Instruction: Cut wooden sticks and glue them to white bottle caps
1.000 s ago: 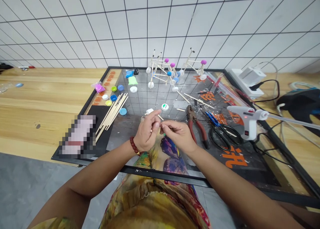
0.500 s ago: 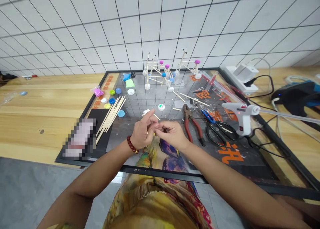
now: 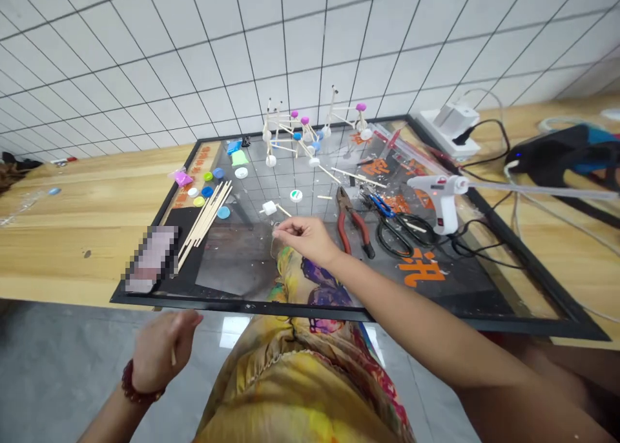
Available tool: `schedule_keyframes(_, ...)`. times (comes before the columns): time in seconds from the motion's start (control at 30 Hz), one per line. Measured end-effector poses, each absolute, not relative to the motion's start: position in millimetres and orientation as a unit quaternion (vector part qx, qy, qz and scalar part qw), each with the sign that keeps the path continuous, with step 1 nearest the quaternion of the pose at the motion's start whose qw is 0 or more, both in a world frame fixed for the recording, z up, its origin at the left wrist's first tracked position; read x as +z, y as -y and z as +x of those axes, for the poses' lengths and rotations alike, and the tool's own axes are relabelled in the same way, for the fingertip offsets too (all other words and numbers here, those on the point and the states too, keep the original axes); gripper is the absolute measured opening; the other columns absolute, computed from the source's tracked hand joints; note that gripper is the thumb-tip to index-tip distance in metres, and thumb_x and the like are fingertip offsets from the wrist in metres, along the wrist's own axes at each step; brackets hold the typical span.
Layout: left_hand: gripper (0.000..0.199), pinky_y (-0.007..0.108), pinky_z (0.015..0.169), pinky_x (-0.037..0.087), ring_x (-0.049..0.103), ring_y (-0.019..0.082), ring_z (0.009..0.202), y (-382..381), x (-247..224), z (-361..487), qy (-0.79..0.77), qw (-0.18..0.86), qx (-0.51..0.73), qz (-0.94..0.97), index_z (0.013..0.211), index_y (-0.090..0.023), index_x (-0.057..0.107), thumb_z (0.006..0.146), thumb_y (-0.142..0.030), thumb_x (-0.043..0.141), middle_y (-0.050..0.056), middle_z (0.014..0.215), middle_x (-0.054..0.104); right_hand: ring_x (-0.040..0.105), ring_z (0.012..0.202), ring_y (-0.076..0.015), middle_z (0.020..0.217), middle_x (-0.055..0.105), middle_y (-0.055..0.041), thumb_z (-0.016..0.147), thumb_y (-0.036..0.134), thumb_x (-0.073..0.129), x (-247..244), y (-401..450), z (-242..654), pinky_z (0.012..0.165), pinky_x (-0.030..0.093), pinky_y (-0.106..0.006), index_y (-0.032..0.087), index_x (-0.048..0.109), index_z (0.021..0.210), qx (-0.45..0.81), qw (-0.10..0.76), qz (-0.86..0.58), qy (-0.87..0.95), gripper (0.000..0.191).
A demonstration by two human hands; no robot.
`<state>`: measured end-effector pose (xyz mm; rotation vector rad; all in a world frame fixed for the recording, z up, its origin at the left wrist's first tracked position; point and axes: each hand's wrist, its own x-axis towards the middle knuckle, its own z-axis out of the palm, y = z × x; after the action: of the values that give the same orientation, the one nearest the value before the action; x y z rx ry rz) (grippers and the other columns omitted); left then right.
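My left hand [image 3: 165, 351] is off the table's front edge, above the floor, with its fingers curled closed. A short pale wooden stick [image 3: 173, 356] shows against its palm; the hand is slightly blurred. Over the black-framed board, my right hand [image 3: 307, 239] pinches thumb and forefinger together. A faint thin strand seems to hang at those fingertips, too fine to name. Just beyond it lies a white lump [image 3: 269, 208] with a stick in it. A white round lid [image 3: 296, 196] is a little farther back.
Stick frames with clay balls [image 3: 297, 136] stand at the back. Bamboo sticks [image 3: 206, 220], clay tubs [image 3: 207, 192] and a phone [image 3: 152, 259] are at left. Pliers [image 3: 351, 220], scissors [image 3: 404, 233], a glue gun [image 3: 440, 201] and a power strip [image 3: 450, 135] are at right.
My hands were together over the board. The left has swung down and left past the table edge; the right has stayed over the board, still pinching. The view has shifted slightly.
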<state>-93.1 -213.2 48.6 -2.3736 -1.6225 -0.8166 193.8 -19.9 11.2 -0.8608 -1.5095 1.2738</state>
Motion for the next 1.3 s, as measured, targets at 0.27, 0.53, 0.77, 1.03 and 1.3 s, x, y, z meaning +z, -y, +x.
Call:
schedule_keyframes(0.27, 0.054, 0.025, 0.049, 0.049, 0.06, 0.013, 0.048, 287.9, 0.8, -129.3, 0.421, 0.075, -0.078, -0.9, 0.142, -0.017, 0.053, 0.091, -0.004, 0.06, -0.006, 0.06, 0.062, 0.047, 0.055, -0.0101, 0.056, 0.055, 0.0034, 0.085, 0.056, 0.07, 12.4, 18.9, 198.6, 0.057, 0.039, -0.025, 0.018, 0.071, 0.076, 0.487, 0.449, -0.349, 0.663, 0.039)
schedule_keyframes(0.53, 0.078, 0.024, 0.052, 0.046, 0.06, 0.013, 0.051, 165.1, 69.9, -49.3, 0.328, 0.226, -0.293, -0.869, 0.151, -0.025, 0.042, 0.083, -0.007, 0.076, -0.003, 0.073, 0.073, 0.057, 0.062, -0.0126, 0.072, 0.069, -0.0019, 0.094, 0.048, 0.061, 13.7, 26.3, 199.5, 0.065, 0.046, -0.026, 0.018, 0.074, 0.094, 0.366, 0.469, -0.325, 0.735, 0.033)
schedule_keyframes(0.77, 0.058, 0.024, 0.058, 0.046, 0.066, 0.015, 0.064, 36.0, 62.8, 32.4, 0.244, 0.215, -0.386, -0.864, 0.154, -0.017, 0.041, 0.1, -0.031, 0.059, 0.002, 0.081, 0.072, 0.067, 0.079, -0.0207, 0.08, 0.071, -0.0054, 0.104, 0.054, 0.04, 21.9, 27.9, 212.6, 0.08, 0.05, -0.033, 0.023, 0.071, 0.088, 0.321, 0.471, -0.313, 0.76, 0.046)
schedule_keyframes(1.03, 0.064, 0.016, 0.054, 0.045, 0.052, 0.005, 0.05, 26.7, 33.4, 42.6, 0.28, -0.016, -0.499, -0.82, 0.161, -0.019, 0.033, 0.102, -0.027, 0.057, -0.002, 0.081, 0.07, 0.061, 0.067, -0.0166, 0.073, 0.067, -0.0037, 0.104, 0.061, 0.039, 18.8, 27.5, 211.0, 0.067, 0.047, -0.029, 0.022, 0.065, 0.083, 0.353, 0.476, -0.343, 0.729, 0.052)
schedule_keyframes(1.3, 0.055, 0.018, 0.06, 0.047, 0.053, 0.007, 0.057, 45.6, 30.8, 46.0, 0.249, -0.251, -0.535, -0.767, 0.159, -0.022, 0.041, 0.104, -0.019, 0.05, -0.006, 0.066, 0.055, 0.062, 0.065, -0.0155, 0.07, 0.069, -0.0037, 0.105, 0.06, 0.04, 30.2, 32.4, 214.0, 0.069, 0.049, -0.029, 0.023, 0.064, 0.07, 0.395, 0.444, -0.307, 0.743, 0.056)
